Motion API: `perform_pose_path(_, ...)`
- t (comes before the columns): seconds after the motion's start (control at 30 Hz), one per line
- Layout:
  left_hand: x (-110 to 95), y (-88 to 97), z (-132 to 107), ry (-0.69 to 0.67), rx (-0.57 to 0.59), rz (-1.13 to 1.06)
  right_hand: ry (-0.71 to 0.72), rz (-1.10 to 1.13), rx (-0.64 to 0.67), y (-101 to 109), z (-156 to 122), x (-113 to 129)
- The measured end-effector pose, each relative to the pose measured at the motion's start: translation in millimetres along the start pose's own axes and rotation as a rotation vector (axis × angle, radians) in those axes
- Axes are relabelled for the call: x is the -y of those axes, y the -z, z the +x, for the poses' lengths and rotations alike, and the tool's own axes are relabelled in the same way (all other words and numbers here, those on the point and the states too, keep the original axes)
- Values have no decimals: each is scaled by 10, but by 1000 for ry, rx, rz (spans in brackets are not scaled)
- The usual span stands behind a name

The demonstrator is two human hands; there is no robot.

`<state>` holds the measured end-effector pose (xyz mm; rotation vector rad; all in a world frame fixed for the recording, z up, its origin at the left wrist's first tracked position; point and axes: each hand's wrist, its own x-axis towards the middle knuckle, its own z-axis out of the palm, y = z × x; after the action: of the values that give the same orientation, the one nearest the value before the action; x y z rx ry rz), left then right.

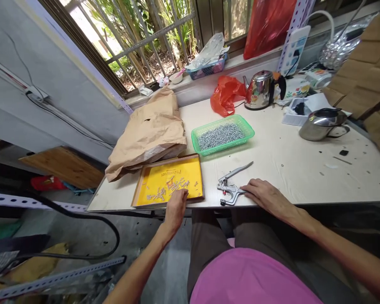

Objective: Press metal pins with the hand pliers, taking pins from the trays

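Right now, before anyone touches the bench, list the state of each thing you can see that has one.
left hand: at the tray's near edge, fingers curled
right hand: resting on the pliers
pliers: lying flat, handles apart
tray: fasteners scattered inside
basket: green, heaped with fasteners
kettle: upright, lid on
paper bag: crumpled, against the tray

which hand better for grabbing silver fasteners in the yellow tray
Left, likely: the left hand touches the yellow tray by the fasteners; the right hand rests on the steel pliers.
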<state>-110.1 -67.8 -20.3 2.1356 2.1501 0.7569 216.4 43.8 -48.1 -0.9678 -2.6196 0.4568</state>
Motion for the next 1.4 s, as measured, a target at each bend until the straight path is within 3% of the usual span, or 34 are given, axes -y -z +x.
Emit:
perform_pose_path(0.1, 95, 77, 68, 49, -14, -63, -5, -8, -14, 12, 9, 11)
perform_pose_path(0.17, 0, 133, 125, 127, -26, -141, -17, -19, -16, 29, 17, 21)
perform_pose_path(0.23, -209, 151, 184, 253, -6, -273, -22, -33, -2, 49, 31, 27)
perform_pose_path(0.3, -469, 104, 250, 427, 88, -479, -18, -48, 18, 69, 46, 24)
perform_pose_path(0.4, -798, -83, 365, 658, 284, -781, -18, -53, 39, 96, 60, 9)
perform_pose_path(0.47, -919, -237, 443, 725, 359, -882, -25, -49, 45, 119, 60, 9)
perform_pose_path(0.67, -970, -465, 573, 809, 485, -884, -64, -47, 60, 168, 55, 40)
perform_pose_path(0.97, -999, -479, 630, 838, 601, -752, -88, -76, 41, 122, 51, 24)
perform_pose_path(1.4, -942, -421, 880, 769, 902, -603, -84, -107, 90, 148, 90, 10)
